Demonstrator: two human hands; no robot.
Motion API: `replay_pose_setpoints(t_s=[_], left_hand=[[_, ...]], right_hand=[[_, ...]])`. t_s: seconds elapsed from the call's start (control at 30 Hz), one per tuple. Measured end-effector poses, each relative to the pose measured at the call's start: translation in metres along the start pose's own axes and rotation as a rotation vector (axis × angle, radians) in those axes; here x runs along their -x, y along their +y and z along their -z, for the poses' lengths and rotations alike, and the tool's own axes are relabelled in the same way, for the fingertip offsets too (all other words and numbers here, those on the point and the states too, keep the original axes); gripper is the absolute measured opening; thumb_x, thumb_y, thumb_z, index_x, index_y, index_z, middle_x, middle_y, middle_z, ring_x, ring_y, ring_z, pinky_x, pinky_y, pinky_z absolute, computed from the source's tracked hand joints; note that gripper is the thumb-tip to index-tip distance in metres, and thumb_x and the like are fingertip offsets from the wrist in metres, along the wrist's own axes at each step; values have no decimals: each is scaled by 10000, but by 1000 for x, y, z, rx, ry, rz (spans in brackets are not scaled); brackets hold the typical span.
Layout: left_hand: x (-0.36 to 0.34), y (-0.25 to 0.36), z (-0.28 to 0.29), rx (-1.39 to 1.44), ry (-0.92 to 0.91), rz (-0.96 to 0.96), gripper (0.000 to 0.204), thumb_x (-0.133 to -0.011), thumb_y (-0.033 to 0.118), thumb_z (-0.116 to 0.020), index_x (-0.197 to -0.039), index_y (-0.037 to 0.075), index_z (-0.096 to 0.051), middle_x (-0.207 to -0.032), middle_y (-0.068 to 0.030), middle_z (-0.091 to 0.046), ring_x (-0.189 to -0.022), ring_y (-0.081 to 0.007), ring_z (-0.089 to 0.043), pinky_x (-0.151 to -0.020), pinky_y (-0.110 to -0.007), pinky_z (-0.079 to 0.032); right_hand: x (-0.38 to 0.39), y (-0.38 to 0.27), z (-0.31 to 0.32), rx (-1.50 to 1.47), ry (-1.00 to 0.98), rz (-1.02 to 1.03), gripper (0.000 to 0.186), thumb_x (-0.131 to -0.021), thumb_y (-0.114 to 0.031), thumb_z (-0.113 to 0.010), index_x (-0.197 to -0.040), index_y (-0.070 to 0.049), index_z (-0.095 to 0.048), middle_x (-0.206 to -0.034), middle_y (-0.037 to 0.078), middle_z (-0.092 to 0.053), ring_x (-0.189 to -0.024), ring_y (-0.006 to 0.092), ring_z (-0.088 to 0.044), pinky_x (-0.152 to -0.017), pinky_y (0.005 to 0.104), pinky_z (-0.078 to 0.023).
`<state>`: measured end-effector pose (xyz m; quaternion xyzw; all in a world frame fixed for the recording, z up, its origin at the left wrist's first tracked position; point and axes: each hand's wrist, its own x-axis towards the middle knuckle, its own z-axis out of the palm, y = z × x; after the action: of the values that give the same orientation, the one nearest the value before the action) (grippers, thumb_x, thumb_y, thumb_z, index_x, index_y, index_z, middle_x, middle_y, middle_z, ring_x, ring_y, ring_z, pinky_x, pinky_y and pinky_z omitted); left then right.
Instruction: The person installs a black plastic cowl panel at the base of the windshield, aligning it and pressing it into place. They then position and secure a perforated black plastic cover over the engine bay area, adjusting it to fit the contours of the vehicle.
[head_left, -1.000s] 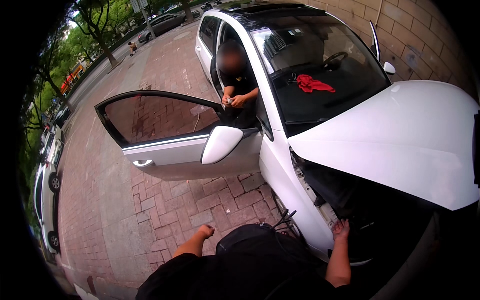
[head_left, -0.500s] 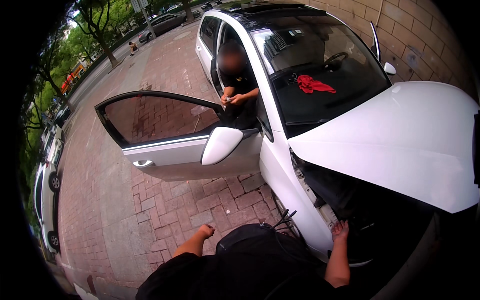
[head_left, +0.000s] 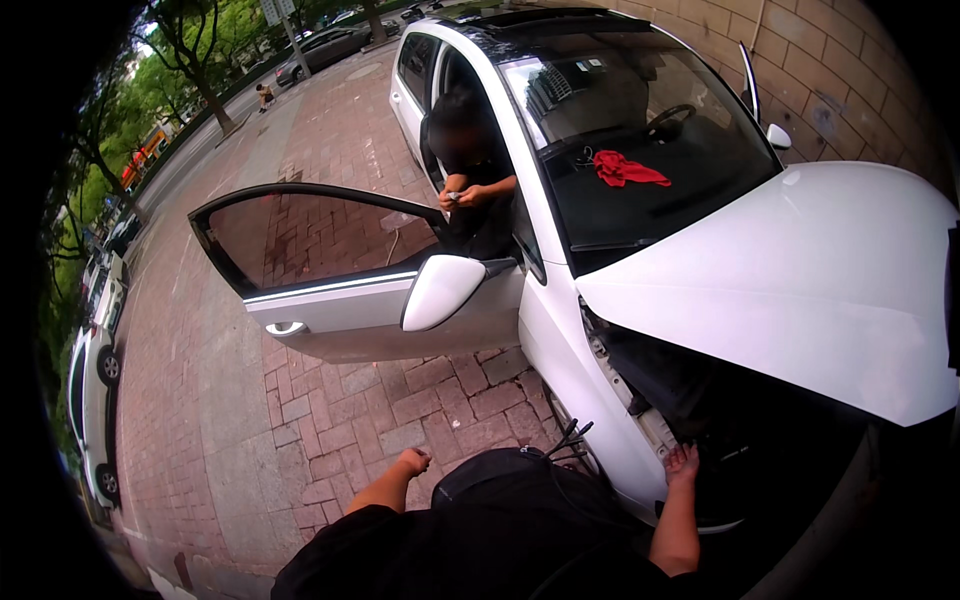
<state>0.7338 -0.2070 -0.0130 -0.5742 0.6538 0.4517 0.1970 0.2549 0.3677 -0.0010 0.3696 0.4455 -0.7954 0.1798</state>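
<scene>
My left hand hangs beside my body over the brick paving, its fingers loosely curled and nothing visible in them. My right hand rests at the edge of the engine bay, by the fender rail of a white car, with its fingers apart and holding nothing I can see. Above it stands the raised white hood. The engine bay below is mostly dark. A black bag with black cables sits against my front.
The near front door is swung out, its mirror jutting toward me. A person in black sits in the doorway, holding something small in both hands. A red cloth shows behind the windshield. A tiled wall runs along the far side.
The seated person's head has tipped further down, and their hands have shifted slightly. My own hands have hardly moved.
</scene>
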Motion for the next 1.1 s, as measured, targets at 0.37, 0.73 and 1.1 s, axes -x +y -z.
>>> replay_pose_setpoints(t_s=[0.37,0.73,1.1], left_hand=[[1,4,3,-11,-4,-9,349,-942,321,-654,-1053,7,-757,-893,-95,-771,-747,-193,-733,-626,-355,-569],[-1,10,6,-17,-9,-24,361,-949,329,-657,-1082,11,-766,-902,-100,-775,-750,-195,-733,-650,-361,-579],[-1,14,3,-19,-12,-28,327,-946,306,-659,-1044,14,-769,-859,-93,-763,-706,-195,-715,-616,-358,-565]], right_hand=[[-1,0,6,-45,-13,-1,459,-986,-529,-610,-1177,-113,-618,-1033,62,-677,-852,221,-634,-757,394,-546],[-5,0,15,-68,-7,0,517,-970,-542,-631,-1248,-106,-610,-1073,59,-672,-893,219,-619,-802,395,-534],[-5,1,17,-63,34,7,518,-962,-571,-625,-1218,-121,-627,-1049,41,-682,-889,206,-621,-813,392,-527]])
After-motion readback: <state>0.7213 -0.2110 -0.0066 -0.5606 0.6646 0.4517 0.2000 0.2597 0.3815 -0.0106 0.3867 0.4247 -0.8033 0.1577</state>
